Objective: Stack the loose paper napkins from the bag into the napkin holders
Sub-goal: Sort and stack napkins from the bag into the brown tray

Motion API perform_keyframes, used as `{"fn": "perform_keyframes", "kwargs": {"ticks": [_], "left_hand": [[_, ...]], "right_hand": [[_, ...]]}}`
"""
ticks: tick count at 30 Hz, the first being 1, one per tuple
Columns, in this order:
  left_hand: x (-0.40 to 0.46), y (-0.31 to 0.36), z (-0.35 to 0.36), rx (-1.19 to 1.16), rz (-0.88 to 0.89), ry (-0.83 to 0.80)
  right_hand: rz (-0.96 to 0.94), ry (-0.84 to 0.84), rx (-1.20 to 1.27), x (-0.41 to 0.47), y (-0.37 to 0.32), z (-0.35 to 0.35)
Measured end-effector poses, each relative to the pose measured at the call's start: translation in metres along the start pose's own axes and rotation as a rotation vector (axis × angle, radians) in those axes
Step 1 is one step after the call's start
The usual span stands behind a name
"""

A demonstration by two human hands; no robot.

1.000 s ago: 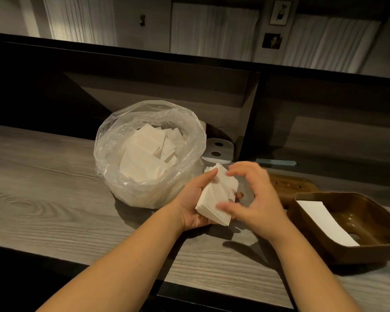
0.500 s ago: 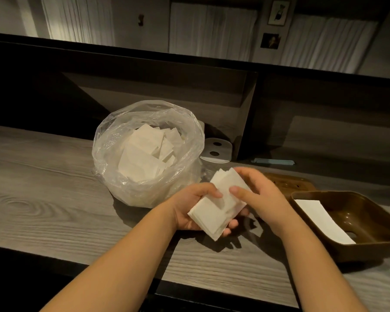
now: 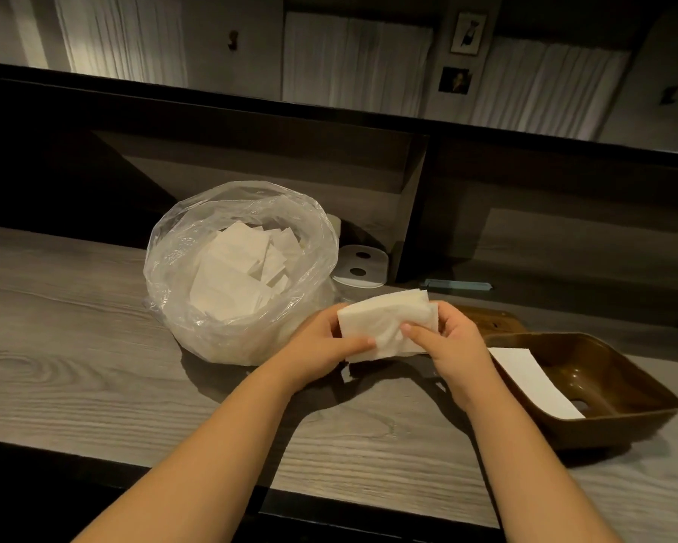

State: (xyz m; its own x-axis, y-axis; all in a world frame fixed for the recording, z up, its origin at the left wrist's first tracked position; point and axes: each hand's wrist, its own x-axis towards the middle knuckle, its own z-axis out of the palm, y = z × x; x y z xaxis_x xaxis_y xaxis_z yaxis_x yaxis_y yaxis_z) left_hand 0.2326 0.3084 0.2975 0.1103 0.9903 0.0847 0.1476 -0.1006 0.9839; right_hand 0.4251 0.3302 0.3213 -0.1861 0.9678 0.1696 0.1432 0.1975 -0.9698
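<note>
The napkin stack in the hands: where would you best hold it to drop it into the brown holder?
By its two short ends, one hand from each side, as the left hand and right hand do now. The napkin stack is flat and floppy, so thumbs on top and a grip at both ends should keep it square over the holder.

White napkins (image 3: 384, 327); clear bag (image 3: 239, 268); brown holder (image 3: 619, 370); grey wood-grain counter (image 3: 75, 346).

A dimly lit grey wood-grain surface (image 3: 75, 346) runs beneath a dark raised ledge (image 3: 329, 111), beyond which pale curtains (image 3: 353, 60) and two small framed pictures (image 3: 468, 33) line the wall.
</note>
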Motion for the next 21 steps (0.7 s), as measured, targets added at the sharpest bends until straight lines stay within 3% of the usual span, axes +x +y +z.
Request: {"fn": "perform_keyframes", "kwargs": {"ticks": [2, 5, 10, 21], "left_hand": [[0.003, -0.005, 0.003, 0.078, 0.020, 0.083], [0.004, -0.010, 0.006, 0.093, 0.020, 0.076], [0.004, -0.010, 0.006, 0.112, 0.033, 0.071], [0.004, -0.006, 0.004, 0.150, 0.008, 0.154]], "right_hand": [[0.030, 0.008, -0.014, 0.003, 0.005, 0.002], [0.076, -0.007, 0.011, 0.005, 0.010, 0.009], [0.099, 0.116, -0.123, 0.011, 0.017, 0.017], [0.132, -0.072, -0.069, 0.013, 0.023, 0.000]]}}
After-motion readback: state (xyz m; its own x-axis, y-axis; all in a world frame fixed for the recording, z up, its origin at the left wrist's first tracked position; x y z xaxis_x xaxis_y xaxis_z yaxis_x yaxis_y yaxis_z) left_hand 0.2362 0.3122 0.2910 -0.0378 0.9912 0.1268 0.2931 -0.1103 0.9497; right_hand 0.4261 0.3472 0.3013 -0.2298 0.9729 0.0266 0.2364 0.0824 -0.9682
